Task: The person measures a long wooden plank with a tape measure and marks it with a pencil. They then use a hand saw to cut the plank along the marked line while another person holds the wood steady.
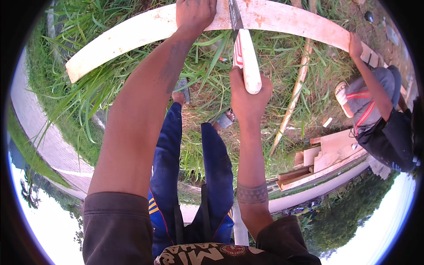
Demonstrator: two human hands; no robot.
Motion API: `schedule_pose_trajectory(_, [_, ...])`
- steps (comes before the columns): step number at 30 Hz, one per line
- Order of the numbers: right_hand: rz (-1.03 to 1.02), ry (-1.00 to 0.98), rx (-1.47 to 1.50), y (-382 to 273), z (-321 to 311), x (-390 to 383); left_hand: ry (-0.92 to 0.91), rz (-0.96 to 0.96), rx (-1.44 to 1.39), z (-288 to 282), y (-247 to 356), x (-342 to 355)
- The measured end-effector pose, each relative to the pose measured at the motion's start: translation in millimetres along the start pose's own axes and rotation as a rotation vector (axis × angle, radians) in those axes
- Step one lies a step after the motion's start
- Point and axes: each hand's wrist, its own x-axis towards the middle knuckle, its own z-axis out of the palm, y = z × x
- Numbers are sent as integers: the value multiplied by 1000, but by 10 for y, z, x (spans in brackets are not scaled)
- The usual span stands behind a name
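A long pale wooden plank (pixel 282 20) spans the grass (pixel 88 84). The left hand (pixel 194 13) presses flat on it, fingers spread. The right hand (pixel 248 95) wraps closed around a handsaw (pixel 245 57), blade crossing the plank. A co-worker's hand (pixel 354 44) steadies the plank's far end.

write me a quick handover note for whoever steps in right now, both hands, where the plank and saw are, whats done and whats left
Left hand: pressed flat on the long pale plank, holding it down.
Right hand: fingers closed round the pale handle of the handsaw; its blade stands across the plank just right of the left hand.
Plank: lies across tall grass in front of the person's legs. A second person crouches at its right end with one hand on it.
Done: the saw is set on the plank; how deep the cut goes cannot be told.
Left: the plank is still in one piece, so the cut remains to be finished.
Offcuts lie stacked at the right.
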Motion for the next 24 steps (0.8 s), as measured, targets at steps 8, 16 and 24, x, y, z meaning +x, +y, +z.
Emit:
schedule_pose_trajectory(8, [49,-77,-256,-136,-1022,-1551,-69,-102,-17,-64,-29,-135])
schedule_pose_trajectory(16, [73,-58,-57,-8,-500,-423,-169,-202,-136,-134,110,-38])
schedule_pose_trajectory(24, [-42,-74,-232,-85,-1045,-1433,-55,-162,-84,-93,38,-19])
